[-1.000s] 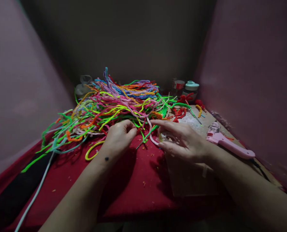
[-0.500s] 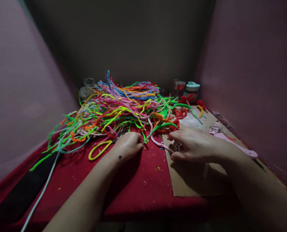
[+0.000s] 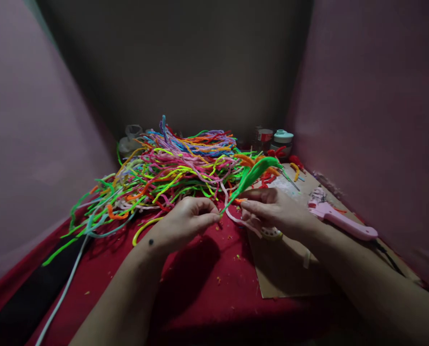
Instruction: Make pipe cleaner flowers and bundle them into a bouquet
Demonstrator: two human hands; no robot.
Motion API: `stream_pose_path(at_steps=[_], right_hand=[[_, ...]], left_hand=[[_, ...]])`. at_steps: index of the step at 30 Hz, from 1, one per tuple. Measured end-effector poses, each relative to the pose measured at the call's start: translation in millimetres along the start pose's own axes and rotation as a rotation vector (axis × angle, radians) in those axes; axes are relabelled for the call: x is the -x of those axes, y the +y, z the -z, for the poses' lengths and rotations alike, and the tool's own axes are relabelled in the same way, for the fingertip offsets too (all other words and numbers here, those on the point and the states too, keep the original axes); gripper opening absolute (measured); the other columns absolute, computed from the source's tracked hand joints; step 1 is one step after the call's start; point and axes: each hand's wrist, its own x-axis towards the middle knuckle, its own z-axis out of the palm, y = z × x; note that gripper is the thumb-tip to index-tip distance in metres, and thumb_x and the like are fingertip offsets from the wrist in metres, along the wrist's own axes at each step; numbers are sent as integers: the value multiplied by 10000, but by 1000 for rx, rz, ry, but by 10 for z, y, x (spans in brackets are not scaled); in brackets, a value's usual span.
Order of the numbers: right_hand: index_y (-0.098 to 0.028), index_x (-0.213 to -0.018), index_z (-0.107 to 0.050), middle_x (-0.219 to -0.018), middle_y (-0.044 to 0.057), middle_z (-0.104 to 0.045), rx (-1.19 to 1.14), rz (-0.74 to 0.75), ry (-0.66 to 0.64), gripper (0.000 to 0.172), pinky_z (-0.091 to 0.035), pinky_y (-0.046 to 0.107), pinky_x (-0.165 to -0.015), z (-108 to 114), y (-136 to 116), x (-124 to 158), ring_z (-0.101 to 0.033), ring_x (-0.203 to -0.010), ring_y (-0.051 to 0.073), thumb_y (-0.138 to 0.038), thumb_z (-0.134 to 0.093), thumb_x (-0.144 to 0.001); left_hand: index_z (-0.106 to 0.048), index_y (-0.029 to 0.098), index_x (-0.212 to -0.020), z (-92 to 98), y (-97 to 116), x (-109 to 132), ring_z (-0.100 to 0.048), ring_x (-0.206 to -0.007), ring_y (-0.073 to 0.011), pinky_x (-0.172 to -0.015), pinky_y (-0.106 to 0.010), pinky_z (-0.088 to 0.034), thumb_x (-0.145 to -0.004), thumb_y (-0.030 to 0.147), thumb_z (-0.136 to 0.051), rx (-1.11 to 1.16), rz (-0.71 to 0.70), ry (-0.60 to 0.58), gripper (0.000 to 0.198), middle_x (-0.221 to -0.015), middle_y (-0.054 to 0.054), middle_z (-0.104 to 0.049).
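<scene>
My left hand [image 3: 191, 218] pinches the thin lower end of a green fuzzy pipe-cleaner leaf [image 3: 255, 174]. The leaf rises to the right and its tip bends over. Close by, my right hand [image 3: 277, 211] is closed with thumb and forefinger on an orange pipe cleaner [image 3: 238, 201] beside the green stem. More orange loops show behind the leaf; whether they join the pinched piece I cannot tell. A pale pink pipe cleaner [image 3: 232, 216] runs below the fingers to a round spotted item [image 3: 271, 234] under my right hand.
Behind my hands spreads a large heap of coloured pipe cleaners [image 3: 185, 168]. A yellow scissor handle [image 3: 141, 231] lies left. At right, a pink glue gun [image 3: 344, 221] rests on cardboard [image 3: 286, 274]. A jar with a pale blue lid [image 3: 283, 137] stands behind; a white cable [image 3: 65, 293] crosses at left.
The green leaf and orange pieces have risen from the table between my hands. My right hand has left the round item and moved left; my left hand has turned, its pinch now showing.
</scene>
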Motion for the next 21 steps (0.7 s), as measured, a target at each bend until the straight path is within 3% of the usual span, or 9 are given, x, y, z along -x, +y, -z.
stream_pose_path(at_steps=[3,6,12,14,18,21], right_hand=[[-123,-850,-645,-557,-19,-572,-321,48,70,251,-298,179,-382,-116,70,-63,-442,-406,57,-351,-652,-744],[-122,-761,-639,-516,-28,-564,-556,85,125,215,-344,171,-391,-191,77,-96,-471,-412,59,-307,-714,-682],[-150,-614,-546,-504,-21,-596,-650,113,159,240,-389,181,-383,-252,16,-99,-523,-407,84,-285,-740,-655],[-149,-619,-551,-508,-21,-593,-617,155,189,241,-380,183,-385,-266,-11,-114,-506,-402,77,-304,-728,-668],[-153,-627,-550,-495,-30,-556,-448,227,331,247,-330,191,-373,-307,-106,-165,-453,-384,65,-349,-665,-724],[-165,-572,-523,-459,-46,-495,-312,262,426,267,-301,205,-384,-360,-202,-204,-409,-391,62,-338,-642,-737]], left_hand=[[-549,144,-778,-53,37,36,-304,-465,-59,-431,-186,-228,-778,318,-525,211,26,-104,176,-548,59,-409],[-532,143,-790,-81,44,45,-291,-442,-52,-418,-184,-213,-784,306,-534,301,27,-117,163,-512,70,-393],[-554,136,-837,-64,40,51,-325,-458,-53,-435,-189,-263,-758,266,-565,294,-51,-127,153,-560,57,-433],[-553,141,-837,-104,28,28,-401,-522,-74,-487,-201,-332,-773,254,-544,187,-143,-18,131,-628,30,-492],[-522,159,-895,-248,-49,-53,-518,-672,-135,-649,-267,-414,-792,164,-496,-226,-363,336,106,-752,-21,-578],[-485,156,-981,-329,-117,-95,-579,-763,-182,-673,-292,-434,-805,125,-459,-427,-465,481,181,-859,-74,-609]])
